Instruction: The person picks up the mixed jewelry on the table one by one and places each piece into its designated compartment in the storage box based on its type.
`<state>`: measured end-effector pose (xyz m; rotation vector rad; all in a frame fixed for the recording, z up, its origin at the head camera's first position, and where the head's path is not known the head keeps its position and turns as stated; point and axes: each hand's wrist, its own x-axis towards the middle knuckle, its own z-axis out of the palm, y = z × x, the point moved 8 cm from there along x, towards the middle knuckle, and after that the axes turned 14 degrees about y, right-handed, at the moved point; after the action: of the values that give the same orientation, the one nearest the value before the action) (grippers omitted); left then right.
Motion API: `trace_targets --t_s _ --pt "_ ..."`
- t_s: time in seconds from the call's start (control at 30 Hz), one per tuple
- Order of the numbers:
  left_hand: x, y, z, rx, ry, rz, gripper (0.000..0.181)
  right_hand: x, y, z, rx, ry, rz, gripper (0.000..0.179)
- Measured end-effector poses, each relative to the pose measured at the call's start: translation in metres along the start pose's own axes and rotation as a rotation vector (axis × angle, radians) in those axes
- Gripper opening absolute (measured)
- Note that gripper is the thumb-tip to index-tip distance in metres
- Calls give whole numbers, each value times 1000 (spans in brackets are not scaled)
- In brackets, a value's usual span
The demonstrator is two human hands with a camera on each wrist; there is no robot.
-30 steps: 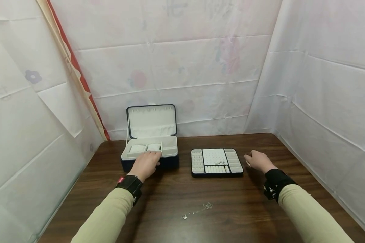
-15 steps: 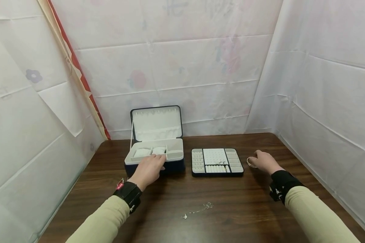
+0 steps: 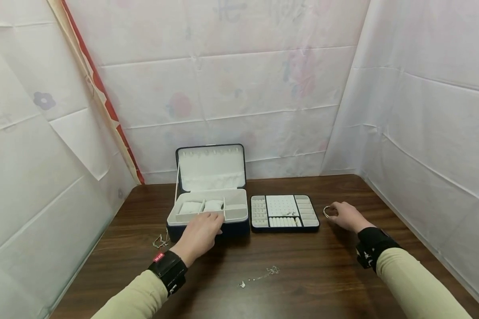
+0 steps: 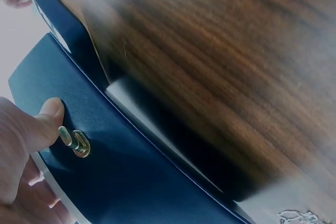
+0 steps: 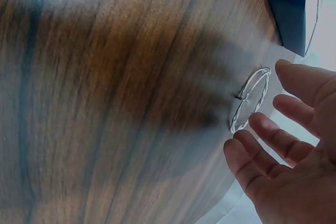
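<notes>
My left hand (image 3: 199, 232) grips the front wall of an open navy jewelry box (image 3: 235, 228). In the left wrist view, the thumb (image 4: 51, 116) presses the outside beside a gold clasp (image 4: 77, 141), with the other fingers over the rim. White cushions (image 3: 190, 207) sit in two compartments. By my right hand (image 3: 346, 216) is a silver bangle (image 5: 251, 98). Its fingers are loosely bent around the bangle's near side, and no firm grip shows. Between both hands lies a navy-edged jewelry tray (image 3: 285, 229) with small earrings on its white panel.
A thin necklace (image 3: 265, 275) lies on the wooden table (image 3: 303, 283) toward the front. Another chain (image 3: 161, 241) rests left of the box. White sheeting (image 3: 239, 88) walls the back and both sides. The tray stands close to the box's right side.
The jewelry box has slid right and toward me with my left hand, nearing the tray. The chain at its left has come into view. My right hand has shifted slightly right.
</notes>
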<state>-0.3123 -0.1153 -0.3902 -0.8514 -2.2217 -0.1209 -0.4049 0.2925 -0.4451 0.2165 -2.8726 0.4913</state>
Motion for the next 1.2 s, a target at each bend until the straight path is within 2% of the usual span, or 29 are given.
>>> trace_targets --t_s 0.23,0.4,0.63,0.83,1.07,1.2 --pt "-8 10 -3 6 -34 5 24 -2 3 5 -11 -32 23 38" --pt "-13 17 -5 17 -48 6 23 -2 3 8 -37 -33 10 37" --pt "-19 26 -10 36 -17 29 26 -2 0 9 -65 -30 -19 31" --pt "-23 29 -10 35 -15 36 27 -3 0 11 -70 -33 -19 26" --pt "-27 33 -14 46 37 70 30 -4 -2 14 -71 -41 -23 24" --pt "-28 36 -14 58 45 83 31 -5 -3 13 -71 -44 -25 24"
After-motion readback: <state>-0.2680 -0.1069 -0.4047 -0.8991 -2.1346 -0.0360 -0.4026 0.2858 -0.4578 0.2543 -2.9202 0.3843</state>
